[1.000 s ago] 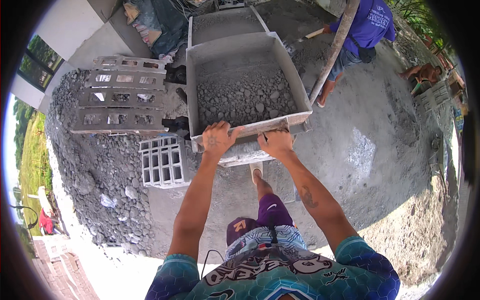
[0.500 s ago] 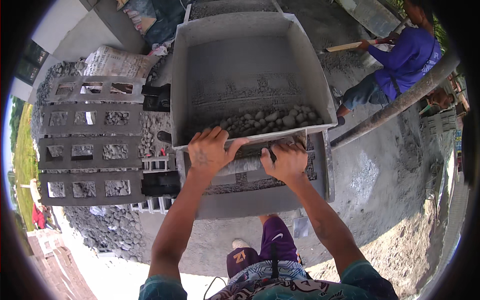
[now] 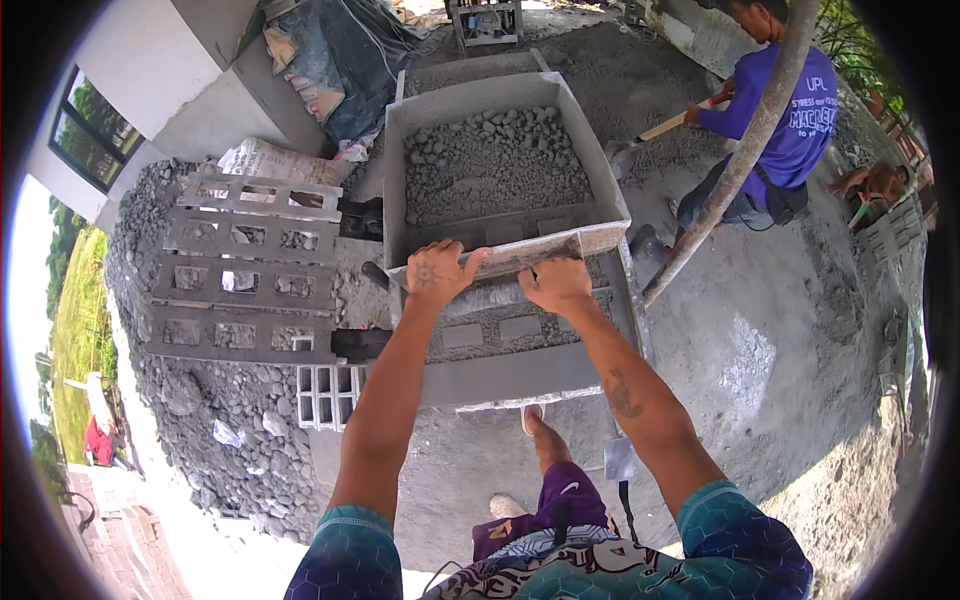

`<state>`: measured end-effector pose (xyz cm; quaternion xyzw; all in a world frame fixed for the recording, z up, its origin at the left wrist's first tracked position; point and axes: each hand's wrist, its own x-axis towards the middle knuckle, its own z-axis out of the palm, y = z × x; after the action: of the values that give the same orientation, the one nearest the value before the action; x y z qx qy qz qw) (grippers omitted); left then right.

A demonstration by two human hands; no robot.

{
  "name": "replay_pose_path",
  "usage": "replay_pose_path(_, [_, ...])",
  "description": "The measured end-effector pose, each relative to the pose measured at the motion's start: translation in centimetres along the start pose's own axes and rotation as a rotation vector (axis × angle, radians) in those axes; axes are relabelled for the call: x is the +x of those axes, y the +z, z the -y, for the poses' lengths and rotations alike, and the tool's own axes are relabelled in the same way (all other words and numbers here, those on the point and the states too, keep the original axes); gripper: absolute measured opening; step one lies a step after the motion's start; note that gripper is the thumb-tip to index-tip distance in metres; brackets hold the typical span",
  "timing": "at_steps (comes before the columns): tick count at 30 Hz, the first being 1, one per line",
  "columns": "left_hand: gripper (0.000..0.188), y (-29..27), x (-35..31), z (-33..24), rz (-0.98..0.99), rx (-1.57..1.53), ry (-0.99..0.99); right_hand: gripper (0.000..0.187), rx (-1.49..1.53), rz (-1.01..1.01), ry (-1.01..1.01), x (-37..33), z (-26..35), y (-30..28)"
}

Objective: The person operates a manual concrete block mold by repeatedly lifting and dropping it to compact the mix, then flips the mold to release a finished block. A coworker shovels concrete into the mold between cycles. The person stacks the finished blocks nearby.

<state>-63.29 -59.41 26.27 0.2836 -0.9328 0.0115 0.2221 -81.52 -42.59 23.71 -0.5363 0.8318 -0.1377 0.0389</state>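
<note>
Both my arms reach forward to a grey open-topped metal box [image 3: 395, 170] with grey gravel mix [image 3: 490, 165] inside. My left hand [image 3: 440, 272] grips its near rim, fingers folded over the edge and thumb pointing right. To its right, my right hand [image 3: 557, 284] is closed at the same near side, around what looks like a handle bar; the fingers are partly hidden. Under and in front of the box lies a block mould [image 3: 495, 330], where flat rectangular plates show among the grey mix. A smooth metal ledge [image 3: 510, 375] runs along the mould's near side.
Left of the box are slotted pallets [image 3: 240, 270], a hollow block [image 3: 330, 395] and piled gravel [image 3: 220, 430]. At the right, a co-worker in a purple shirt [image 3: 800, 120] holds a shovel [image 3: 660, 128]. A slanting metal pole [image 3: 740, 170] stands between us.
The box has moved away from me, and the mix in it now lies spread toward its far side instead of heaped at the near rim. More of the mould shows. Both hands keep their hold.
</note>
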Motion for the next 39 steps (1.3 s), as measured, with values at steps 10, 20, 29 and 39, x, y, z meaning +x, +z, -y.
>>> replay_pose_path(10, [0.058, -10.0, -25.7, -13.0, -0.067, -0.116, 0.048, 0.040, 0.105, 0.048, 0.121, -30.9, 5.4, -2.6])
replay_pose_path(20, [0.055, -7.6, -20.4, -8.6, -0.061, -0.106, 0.032, 0.041, 0.147, -0.197, 0.022, -23.7, 4.4, 1.1])
replay_pose_path(29, [0.063, -2.9, -9.1, -4.1, -0.129, -0.097, 0.041, 0.048, 0.010, -0.235, -0.106, -11.7, 2.0, 1.6])
replay_pose_path(39, [0.049, 6.9, 19.4, 11.4, -0.187, 0.002, 0.027, 0.060, -0.021, 0.017, 0.092, 26.8, -1.5, 3.0])
